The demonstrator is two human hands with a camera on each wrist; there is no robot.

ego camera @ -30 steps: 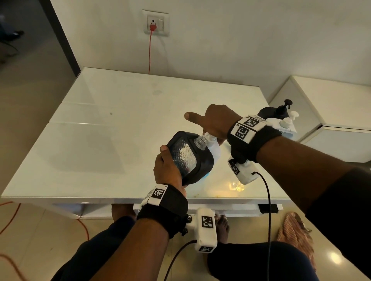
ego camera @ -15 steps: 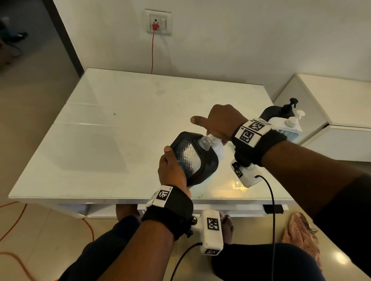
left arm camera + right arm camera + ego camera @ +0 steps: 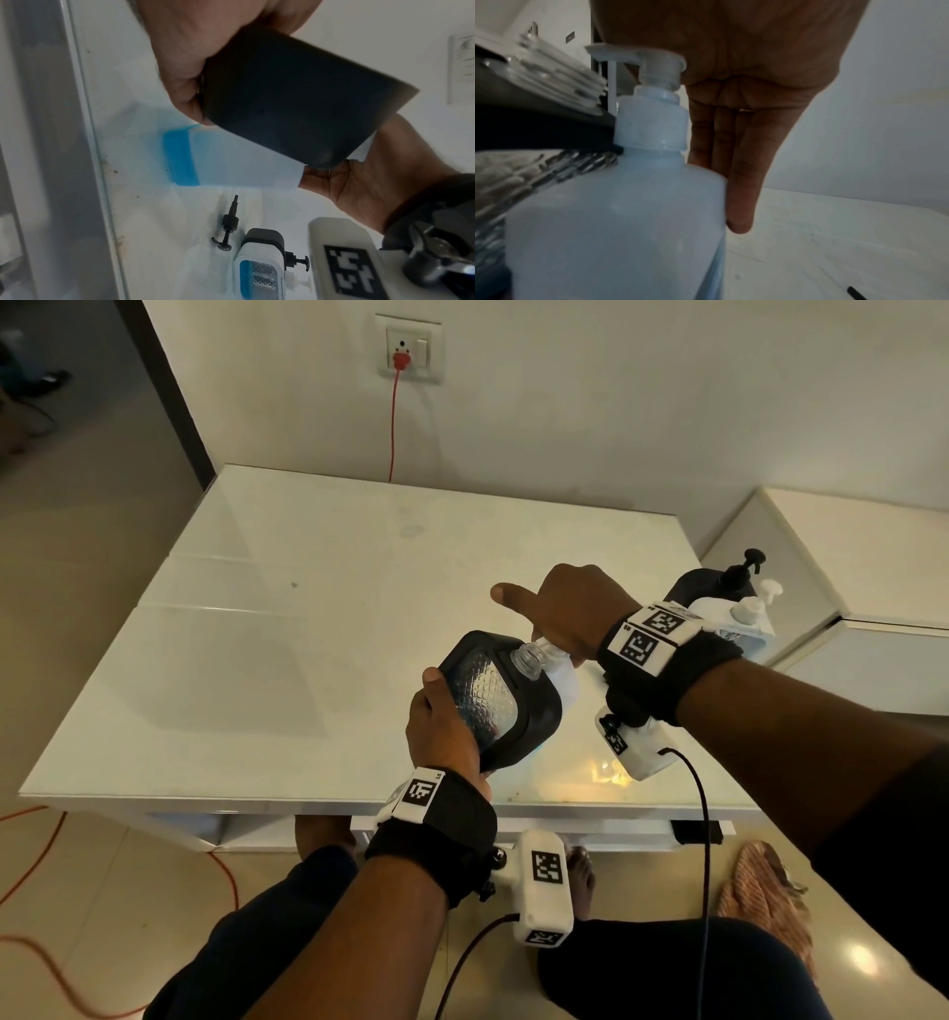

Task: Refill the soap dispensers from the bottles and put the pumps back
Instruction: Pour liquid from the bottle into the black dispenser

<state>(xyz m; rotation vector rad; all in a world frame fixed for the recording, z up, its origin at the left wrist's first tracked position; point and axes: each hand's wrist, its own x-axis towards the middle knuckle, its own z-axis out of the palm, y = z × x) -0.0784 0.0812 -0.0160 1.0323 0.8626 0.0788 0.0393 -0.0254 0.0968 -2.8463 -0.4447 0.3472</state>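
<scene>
My left hand (image 3: 441, 726) grips a black soap dispenser (image 3: 506, 706) with a clear textured window, tilted with its open neck (image 3: 526, 657) towards a white pump bottle (image 3: 565, 685). My right hand (image 3: 565, 608) rests palm-down on that bottle's pump head (image 3: 639, 58), fingers (image 3: 739, 192) straight down along the bottle (image 3: 618, 213). The left wrist view shows the dispenser's black base (image 3: 295, 97) in my left hand (image 3: 180, 60) and a band of blue liquid at the bottle's bottom (image 3: 180, 160). A loose black pump (image 3: 227, 227) lies on the table.
The white glass-topped table (image 3: 308, 634) stands against the wall. At its right edge, behind my right wrist, stand a black dispenser with its pump (image 3: 739, 570) and a white one holding blue liquid (image 3: 259, 268). A white cabinet (image 3: 873, 588) is to the right.
Both hands keep the same hold and place against each other. Only the head camera has shifted a little.
</scene>
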